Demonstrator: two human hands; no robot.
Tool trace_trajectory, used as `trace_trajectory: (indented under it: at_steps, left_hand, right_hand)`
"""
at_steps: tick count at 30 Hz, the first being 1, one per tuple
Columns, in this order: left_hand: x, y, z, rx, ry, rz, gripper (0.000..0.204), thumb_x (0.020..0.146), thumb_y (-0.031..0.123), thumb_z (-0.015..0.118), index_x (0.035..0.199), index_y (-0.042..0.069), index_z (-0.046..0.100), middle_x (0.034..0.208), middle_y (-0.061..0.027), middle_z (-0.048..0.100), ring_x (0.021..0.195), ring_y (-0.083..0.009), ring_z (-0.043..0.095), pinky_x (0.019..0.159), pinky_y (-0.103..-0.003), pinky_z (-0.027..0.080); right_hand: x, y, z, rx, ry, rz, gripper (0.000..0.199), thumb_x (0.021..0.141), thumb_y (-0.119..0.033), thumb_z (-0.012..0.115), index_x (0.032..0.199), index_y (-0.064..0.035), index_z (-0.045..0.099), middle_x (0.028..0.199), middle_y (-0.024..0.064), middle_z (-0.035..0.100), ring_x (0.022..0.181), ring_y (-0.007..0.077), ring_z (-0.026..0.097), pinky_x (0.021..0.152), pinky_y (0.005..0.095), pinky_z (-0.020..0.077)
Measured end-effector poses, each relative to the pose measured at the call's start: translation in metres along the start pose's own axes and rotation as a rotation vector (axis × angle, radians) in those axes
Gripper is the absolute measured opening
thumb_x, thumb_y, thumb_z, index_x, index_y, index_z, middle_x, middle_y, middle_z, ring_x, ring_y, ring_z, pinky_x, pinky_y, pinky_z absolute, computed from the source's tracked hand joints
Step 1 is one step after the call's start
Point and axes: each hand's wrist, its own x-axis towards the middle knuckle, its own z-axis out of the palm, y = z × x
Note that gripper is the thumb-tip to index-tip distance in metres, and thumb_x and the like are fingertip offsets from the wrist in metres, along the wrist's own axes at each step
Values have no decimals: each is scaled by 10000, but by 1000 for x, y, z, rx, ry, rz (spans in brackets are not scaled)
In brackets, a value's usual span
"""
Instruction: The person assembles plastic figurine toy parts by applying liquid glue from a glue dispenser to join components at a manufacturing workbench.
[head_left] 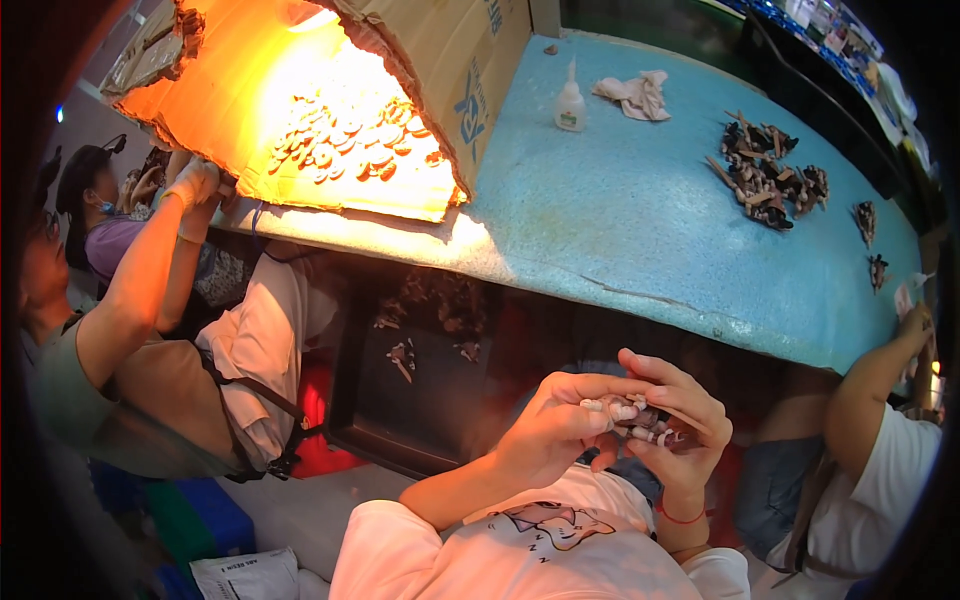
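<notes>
My left hand (560,418) and my right hand (690,428) are raised together in front of my chest, below the table's near edge. Between them is a small painted figurine (640,420) with white, brown and dark parts. Fingers of both hands are closed round it and cover much of its shape. A red string circles my right wrist. On the blue tabletop (620,210) beyond, a pile of similar small dark and white figurines (770,180) lies to the right, some with wooden-looking sticks. Two smaller ones (866,222) lie apart near the right edge.
At the far left, a cut-open cardboard box (480,90) shelters brightly lit small round pieces (350,135). A white squeeze bottle (570,105) and crumpled cloth (637,95) stand farther back. Below the table is a black tray (400,430) with figurines. Co-workers sit left (150,390) and right (870,470).
</notes>
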Motion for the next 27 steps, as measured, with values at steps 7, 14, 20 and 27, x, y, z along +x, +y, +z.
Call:
trace_trajectory:
  at_steps: [7,14,20,27]
  left_hand:
    - [-1,-2,1,-11,54,34,462,770,186,528,1136,-94,515,914,-115,578,730,-133,553,499,-217,410]
    - [1,-3,-4,-128,89,-31,454,768,201,476,1124,-79,510,935,-134,584,709,-171,562,511,-254,420]
    - [2,-7,-5,-568,48,-176,416,770,267,422,1041,-31,524,948,-161,591,679,-209,554,490,-289,396]
    - [5,-11,-5,-643,19,-209,481,765,312,410,1117,13,544,1000,-151,605,702,-220,548,463,-304,359]
  right_hand:
    - [0,4,2,55,13,39,446,591,32,697,1026,25,602,1100,271,559,1019,337,578,828,352,477]
    - [0,3,3,6,19,71,434,611,13,683,1035,46,594,1097,262,566,995,317,590,823,334,467]
    - [5,-7,11,-37,38,120,537,616,-16,706,1118,69,536,1111,248,566,966,282,605,824,313,462]
    - [5,-4,-2,-61,-55,222,546,642,-117,725,1127,46,536,1123,187,586,920,204,622,720,232,464]
